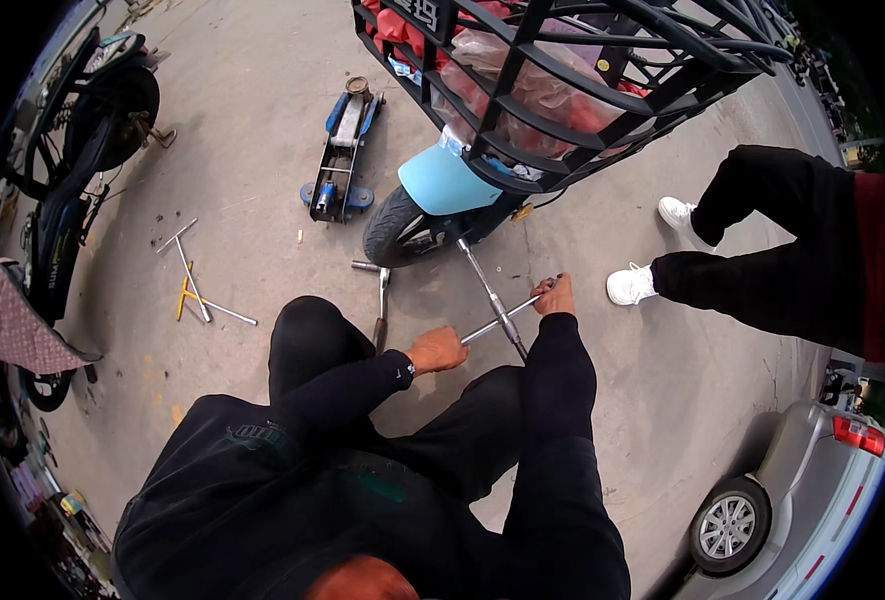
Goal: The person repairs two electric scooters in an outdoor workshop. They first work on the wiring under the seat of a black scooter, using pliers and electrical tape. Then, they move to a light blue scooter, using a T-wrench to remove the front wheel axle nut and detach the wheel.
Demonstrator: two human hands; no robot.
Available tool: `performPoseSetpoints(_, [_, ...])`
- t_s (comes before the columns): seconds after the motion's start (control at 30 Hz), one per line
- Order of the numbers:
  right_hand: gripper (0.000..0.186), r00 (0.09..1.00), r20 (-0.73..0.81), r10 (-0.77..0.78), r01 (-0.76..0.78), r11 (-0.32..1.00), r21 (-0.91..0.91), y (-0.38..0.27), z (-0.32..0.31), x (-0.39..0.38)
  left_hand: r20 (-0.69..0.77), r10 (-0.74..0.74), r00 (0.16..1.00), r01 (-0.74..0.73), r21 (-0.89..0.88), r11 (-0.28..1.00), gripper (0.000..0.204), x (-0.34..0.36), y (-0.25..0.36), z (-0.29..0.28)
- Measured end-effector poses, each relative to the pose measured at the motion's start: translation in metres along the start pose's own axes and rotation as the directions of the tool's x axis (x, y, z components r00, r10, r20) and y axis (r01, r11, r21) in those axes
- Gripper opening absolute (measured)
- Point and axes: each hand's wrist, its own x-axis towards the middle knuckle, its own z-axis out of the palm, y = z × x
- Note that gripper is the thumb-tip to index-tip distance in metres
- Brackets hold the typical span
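Observation:
A silver cross-shaped wrench (501,316) reaches from the hub area of a front wheel (394,232) back toward my knees. My left hand (437,351) is wrapped round the left end of its crossbar. My right hand (556,295) grips the right end, farther forward. Above the wheel sits a light blue mudguard (447,182). The wrench's tip meets the vehicle just below the mudguard; the exact fastener is too small to make out. A socket wrench with a dark grip (383,302) lies on the ground left of the wheel.
A blue floor jack (341,150) stands beyond the wheel. T-handled wrenches (191,280) lie at left, near a parked two-wheeler (73,190). A black basket (553,95) full of bags overhangs the wheel. Someone in white shoes (631,284) stands at right; a silver car (803,490) is behind.

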Motion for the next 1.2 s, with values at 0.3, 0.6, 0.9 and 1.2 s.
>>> performPoseSetpoints(0.3, [0.032, 0.997, 0.017, 0.069, -0.069, 0.998, 0.001, -0.005, 0.008, -0.013, -0.050, -0.028, 0.998, 0.030, 0.058, 0.998, 0.046, -0.002, 0.007, -0.006])
performPoseSetpoints(0.6, [0.034, 0.999, 0.023, 0.043, -0.043, 0.999, -0.013, -0.016, 0.005, -0.011, -0.099, -0.060, 0.993, 0.066, 0.060, 0.996, 0.040, 0.004, 0.007, 0.009])
performPoseSetpoints(0.9, [0.033, 0.999, 0.033, 0.016, -0.016, 1.000, -0.020, -0.018, 0.001, -0.001, -0.107, -0.072, 0.992, 0.074, 0.009, 0.997, 0.040, 0.014, -0.004, 0.024])
performPoseSetpoints(1.2, [0.031, 0.995, 0.087, -0.041, 0.046, 0.997, -0.063, -0.025, 0.010, -0.026, -0.144, -0.035, 0.989, 0.030, -0.036, 0.999, 0.039, 0.017, -0.009, 0.028])
